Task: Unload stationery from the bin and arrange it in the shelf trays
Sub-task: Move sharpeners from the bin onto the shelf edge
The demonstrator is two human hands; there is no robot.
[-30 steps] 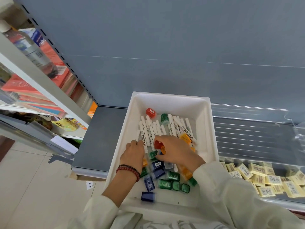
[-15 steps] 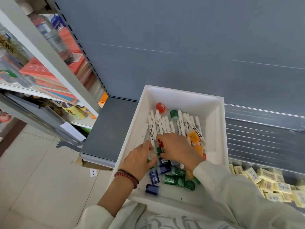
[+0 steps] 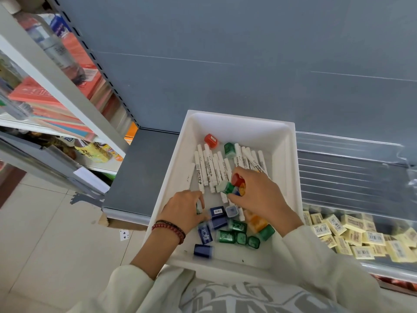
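Note:
A white bin (image 3: 286, 141) rests on the grey shelf, half over its front edge. Inside lie several white markers (image 3: 212, 166) and small coloured sharpeners: blue (image 3: 217, 219), green (image 3: 225, 236), orange (image 3: 257, 222) and one red (image 3: 211, 140) at the back. My right hand (image 3: 259, 197) is closed around a bunch of sharpeners (image 3: 232, 185), red, green and orange, held just above the markers. My left hand (image 3: 184, 208) is low in the bin's left side, fingers curled on a small pale green sharpener (image 3: 199, 207).
A clear-fronted shelf tray (image 3: 352, 231) to the right holds several yellow erasers with barcodes. The grey shelf (image 3: 140, 172) is bare left of the bin. At far left another shelving unit (image 3: 56, 82) carries books and bottles. Tiled floor lies below.
My right hand has lifted with more sharpeners gathered in it. My left hand has slid from the markers down to the bin's left side and closed on a small piece. The camera has moved.

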